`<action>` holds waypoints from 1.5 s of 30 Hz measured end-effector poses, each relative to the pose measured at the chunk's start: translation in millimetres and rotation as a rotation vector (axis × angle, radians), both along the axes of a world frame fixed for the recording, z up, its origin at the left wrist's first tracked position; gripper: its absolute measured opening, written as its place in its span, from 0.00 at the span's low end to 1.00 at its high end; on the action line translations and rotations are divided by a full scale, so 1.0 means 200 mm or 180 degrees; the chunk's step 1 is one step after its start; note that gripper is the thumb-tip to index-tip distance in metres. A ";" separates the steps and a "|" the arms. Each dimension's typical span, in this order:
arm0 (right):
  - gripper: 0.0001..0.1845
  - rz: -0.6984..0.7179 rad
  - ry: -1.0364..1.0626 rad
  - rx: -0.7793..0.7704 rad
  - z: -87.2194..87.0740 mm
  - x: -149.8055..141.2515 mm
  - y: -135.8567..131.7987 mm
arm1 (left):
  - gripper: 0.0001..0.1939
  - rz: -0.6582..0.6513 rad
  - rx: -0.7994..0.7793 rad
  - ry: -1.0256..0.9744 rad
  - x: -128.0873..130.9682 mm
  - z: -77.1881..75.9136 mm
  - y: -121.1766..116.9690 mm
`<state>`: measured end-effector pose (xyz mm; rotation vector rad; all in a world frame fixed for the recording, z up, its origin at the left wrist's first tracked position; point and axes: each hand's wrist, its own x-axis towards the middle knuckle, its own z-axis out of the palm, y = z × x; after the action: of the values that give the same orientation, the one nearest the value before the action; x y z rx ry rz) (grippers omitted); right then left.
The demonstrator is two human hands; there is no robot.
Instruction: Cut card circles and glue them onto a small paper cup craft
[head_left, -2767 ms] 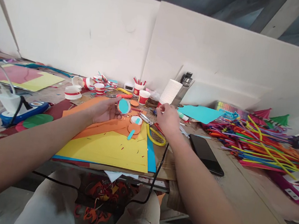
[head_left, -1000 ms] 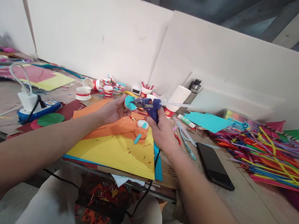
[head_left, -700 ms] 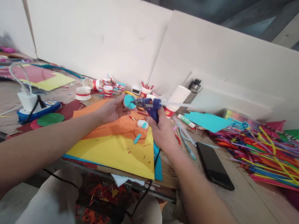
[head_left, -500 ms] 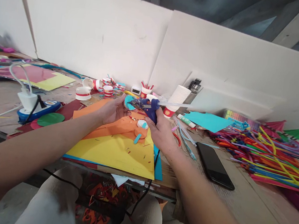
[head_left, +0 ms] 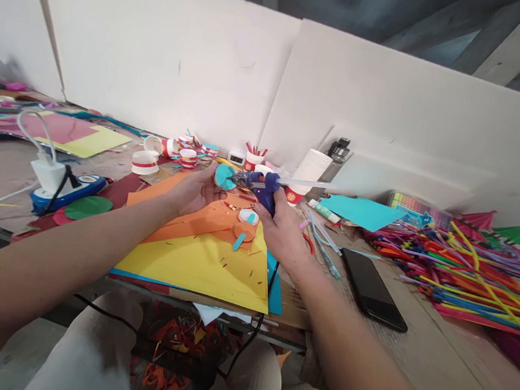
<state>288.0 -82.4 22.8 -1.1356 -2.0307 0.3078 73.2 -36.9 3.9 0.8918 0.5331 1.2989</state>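
In my left hand [head_left: 197,191] is a small round piece with a blue paper face [head_left: 225,177], held by its edge and turned toward the right. My right hand [head_left: 279,225] is wrapped round the handle of a blue hot glue gun [head_left: 261,186], a clear glue stick [head_left: 306,183] poking out of its back. The gun's nozzle points left, at or very near the blue face; I cannot tell whether they touch. Below lies an orange paper disc [head_left: 244,231] with blue strips and a white ring [head_left: 248,217], on orange and yellow sheets [head_left: 200,266].
Cut paper cups [head_left: 145,162] stand at the back left, stacked cups [head_left: 310,169] and a flask [head_left: 339,151] at the back. A power strip [head_left: 70,192] lies left. Rightward are a phone [head_left: 374,289] and many pipe cleaners [head_left: 471,275]. The gun's black cord [head_left: 253,338] hangs over the table edge.
The blue-faced piece has shifted and tilted slightly to the left in my left hand. The glue gun has moved only a little, its nozzle still at the piece.
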 end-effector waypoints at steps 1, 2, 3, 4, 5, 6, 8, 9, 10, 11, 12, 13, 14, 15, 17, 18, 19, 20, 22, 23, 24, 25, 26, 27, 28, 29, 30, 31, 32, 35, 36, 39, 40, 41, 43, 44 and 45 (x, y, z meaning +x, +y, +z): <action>0.25 0.0059 -0.0008 0.0004 0.00 0.00 0.00 | 0.18 0.0007 0.0011 -0.0003 0.00 0.00 0.00; 0.25 0.0119 -0.0010 0.0009 -0.01 -0.01 0.00 | 0.18 0.0007 0.0013 0.0007 0.00 0.00 0.00; 0.25 0.0174 -0.0002 0.0017 -0.01 -0.01 0.00 | 0.18 -0.0002 0.0007 0.0028 0.00 0.00 0.00; 0.25 0.0218 0.0019 0.0034 -0.01 -0.01 0.00 | 0.18 -0.0019 -0.0001 0.0050 0.01 -0.01 0.00; 0.24 0.0244 0.0045 0.0049 -0.01 -0.01 0.00 | 0.19 -0.0046 -0.0009 0.0077 0.01 -0.01 0.01; 0.24 0.0250 0.0070 0.0060 -0.01 -0.01 0.00 | 0.19 -0.0084 -0.0015 0.0111 0.01 -0.02 0.01; 0.23 0.0219 0.0085 0.0061 -0.01 -0.01 0.00 | 0.21 -0.0175 -0.0019 0.0190 0.02 -0.03 0.01; 0.24 0.0186 0.0075 0.0056 -0.01 -0.01 0.00 | 0.21 -0.0213 -0.0009 0.0218 0.02 -0.03 0.01; 0.24 0.0139 0.0054 0.0052 -0.01 -0.01 0.00 | 0.21 -0.0239 0.0011 0.0233 0.02 -0.03 0.01; 0.24 0.0079 0.0023 0.0054 -0.01 -0.01 0.00 | 0.21 -0.0254 0.0034 0.0231 0.01 -0.04 0.02; 0.24 0.0012 -0.0011 0.0064 -0.01 0.00 0.00 | 0.21 -0.0253 0.0048 0.0213 0.01 -0.04 0.02; 0.23 -0.0054 -0.0042 0.0079 -0.01 0.00 0.00 | 0.20 -0.0239 0.0047 0.0187 0.01 -0.04 0.02; 0.21 -0.0113 -0.0068 0.0096 -0.01 0.00 0.00 | 0.19 -0.0210 0.0032 0.0159 0.01 -0.04 0.02; 0.21 -0.0161 -0.0088 0.0108 -0.01 0.00 0.01 | 0.19 -0.0171 0.0007 0.0134 0.01 -0.03 0.02; 0.20 -0.0218 -0.0110 0.0117 0.00 0.00 0.01 | 0.19 -0.0092 -0.0028 0.0089 0.00 -0.03 0.02; 0.20 -0.0235 -0.0121 0.0117 0.00 0.00 0.00 | 0.18 -0.0056 -0.0028 0.0071 0.00 -0.02 0.02; 0.20 -0.0246 -0.0135 0.0114 0.00 0.00 0.00 | 0.18 -0.0024 -0.0022 0.0057 0.00 -0.02 0.02; 0.20 -0.0253 -0.0152 0.0106 0.00 0.00 0.00 | 0.18 0.0010 -0.0023 0.0046 0.00 -0.02 0.02; 0.20 -0.0245 -0.0175 0.0074 0.00 0.00 0.00 | 0.19 0.0075 -0.0040 0.0027 0.00 -0.01 0.02; 0.20 -0.0224 -0.0171 0.0046 0.00 0.00 0.00 | 0.19 0.0102 -0.0050 0.0019 0.00 -0.01 0.02; 0.21 -0.0187 -0.0157 0.0019 0.00 -0.01 0.00 | 0.20 0.0119 -0.0055 0.0015 0.00 -0.01 0.02; 0.21 -0.0136 -0.0135 0.0004 -0.01 -0.01 0.00 | 0.20 0.0132 -0.0057 0.0014 0.00 -0.01 0.02; 0.21 -0.0072 -0.0112 0.0001 -0.01 -0.01 0.00 | 0.20 0.0140 -0.0058 0.0017 0.00 -0.01 0.02; 0.22 -0.0007 -0.0089 0.0008 -0.01 -0.01 0.00 | 0.20 0.0148 -0.0065 0.0025 0.00 -0.01 0.02; 0.22 0.0047 -0.0069 0.0019 -0.02 -0.01 0.00 | 0.20 0.0159 -0.0079 0.0034 0.00 -0.01 0.02; 0.21 0.0094 -0.0054 0.0027 -0.02 -0.01 0.00 | 0.20 0.0172 -0.0094 0.0040 0.00 -0.01 0.02; 0.21 0.0131 -0.0036 0.0036 -0.03 -0.01 0.00 | 0.20 0.0180 -0.0109 0.0046 0.00 -0.01 0.02; 0.21 0.0157 -0.0018 0.0040 -0.03 -0.02 -0.01 | 0.20 0.0180 -0.0125 0.0058 0.01 -0.01 0.01; 0.21 0.0173 -0.0004 0.0037 -0.03 -0.02 -0.01 | 0.20 0.0163 -0.0141 0.0083 0.01 -0.01 0.01; 0.20 0.0164 0.0017 0.0036 -0.03 -0.03 -0.02 | 0.20 0.0025 -0.0146 0.0183 0.02 -0.01 0.01; 0.20 0.0144 0.0030 0.0031 -0.03 -0.03 -0.02 | 0.20 -0.0032 -0.0135 0.0210 0.02 -0.02 0.01; 0.18 0.0086 0.0088 0.0000 -0.02 -0.03 -0.02 | 0.21 -0.0183 -0.0150 0.0250 0.03 -0.03 0.00; 0.18 0.0069 0.0103 -0.0014 -0.02 -0.03 -0.03 | 0.22 -0.0217 -0.0180 0.0260 0.03 -0.03 0.00; 0.18 0.0056 0.0114 -0.0021 -0.02 -0.03 -0.03 | 0.22 -0.0247 -0.0210 0.0270 0.03 -0.03 0.00; 0.17 0.0057 0.0115 -0.0021 -0.02 -0.03 -0.03 | 0.22 -0.0291 -0.0223 0.0269 0.03 -0.03 0.00; 0.17 0.0068 0.0102 -0.0014 -0.02 -0.03 -0.03 | 0.21 -0.0302 -0.0194 0.0257 0.03 -0.03 0.01; 0.17 0.0089 0.0084 -0.0004 -0.02 -0.03 -0.03 | 0.21 -0.0304 -0.0157 0.0243 0.03 -0.03 0.01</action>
<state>282.1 -87.5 18.7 -1.0991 -2.0250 0.3365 78.3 -35.3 -2.7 0.9178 0.5731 1.1645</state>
